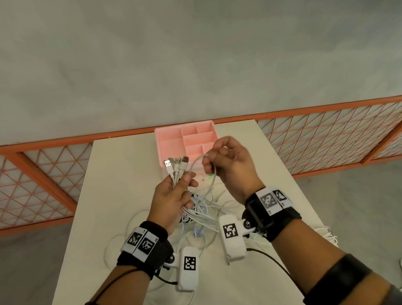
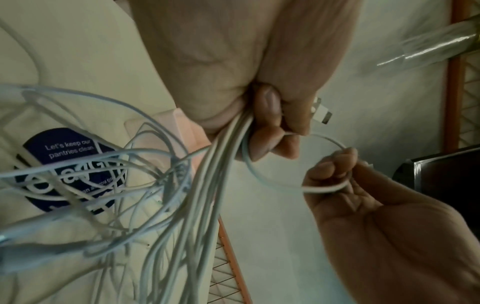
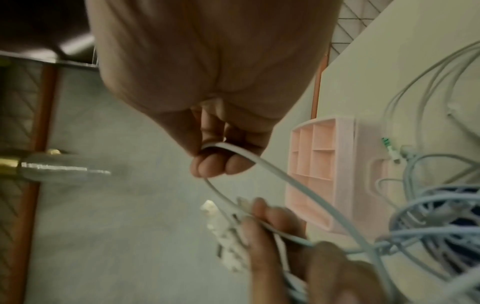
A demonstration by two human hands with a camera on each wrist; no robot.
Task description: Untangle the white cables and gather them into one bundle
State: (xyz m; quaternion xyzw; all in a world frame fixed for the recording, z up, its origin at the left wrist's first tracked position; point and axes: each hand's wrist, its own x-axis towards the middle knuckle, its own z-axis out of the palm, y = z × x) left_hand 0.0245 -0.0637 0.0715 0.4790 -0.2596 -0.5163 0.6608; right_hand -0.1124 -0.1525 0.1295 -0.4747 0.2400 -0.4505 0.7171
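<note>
Both wrists, each strapped with a marker-tagged camera unit, sit closest to the head camera, above the pale table (image 1: pixel 115 173). The left hand (image 1: pixel 172 198) is closed in a fist around several white cables (image 1: pixel 200 215) just below their USB plugs (image 1: pixel 175 162), which stand upright and level with one another. The right hand (image 1: pixel 229 164) pinches a single cable loop (image 1: pixel 197 161) between thumb and fingertips (image 2: pixel 335 162), just beside the left fist. Below the fist the cables hang into a loose tangle on the table, near a pink divided tray (image 1: pixel 169 135). These cables appear light, limp and smooth-jacketed; they are likely to slip and snag. Grip is best taken near the rigid plug ends, drawing each strand out singly.
</note>
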